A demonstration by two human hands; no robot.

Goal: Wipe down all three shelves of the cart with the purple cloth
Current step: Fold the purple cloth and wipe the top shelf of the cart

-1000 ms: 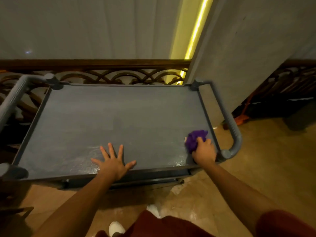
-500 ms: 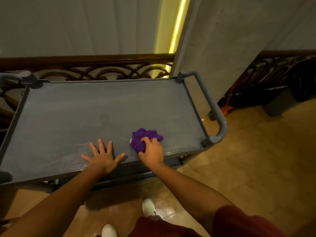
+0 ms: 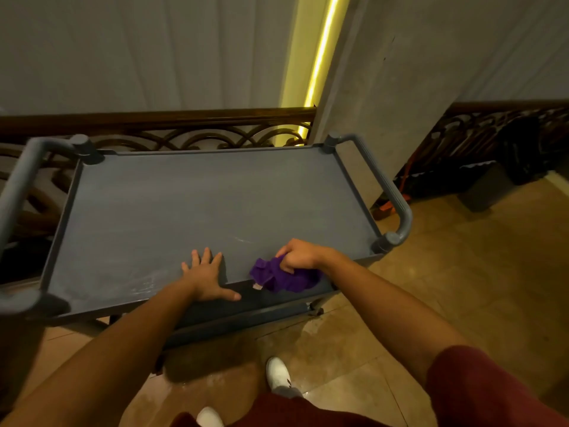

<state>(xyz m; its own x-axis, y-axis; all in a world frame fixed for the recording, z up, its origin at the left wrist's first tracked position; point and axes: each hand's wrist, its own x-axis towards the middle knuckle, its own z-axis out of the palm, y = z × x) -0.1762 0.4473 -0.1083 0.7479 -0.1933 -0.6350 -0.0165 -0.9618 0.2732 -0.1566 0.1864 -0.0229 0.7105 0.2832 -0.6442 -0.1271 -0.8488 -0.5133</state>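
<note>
We press our left hand (image 3: pixel 207 280) flat, fingers spread, on the cart's top shelf (image 3: pixel 197 211) while our right hand (image 3: pixel 297 257) grips the bunched purple cloth (image 3: pixel 281 277) at its near edge.

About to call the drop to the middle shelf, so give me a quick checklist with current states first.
1. Cloth gripped: ok, right hand is closed on it, bunched at the near rim.
2. Cart steadied: ok, left hand lies flat on the top shelf.
3. Top shelf free of objects: ok, only the hands and cloth are on it.
4. Top shelf fully wiped: cannot tell; wet streaks show only near the front edge.
5. Lower shelves reachable: cannot tell, the top shelf hides them.
6. Floor footing: not ok, wet patches shine beside the shoes.
</note>
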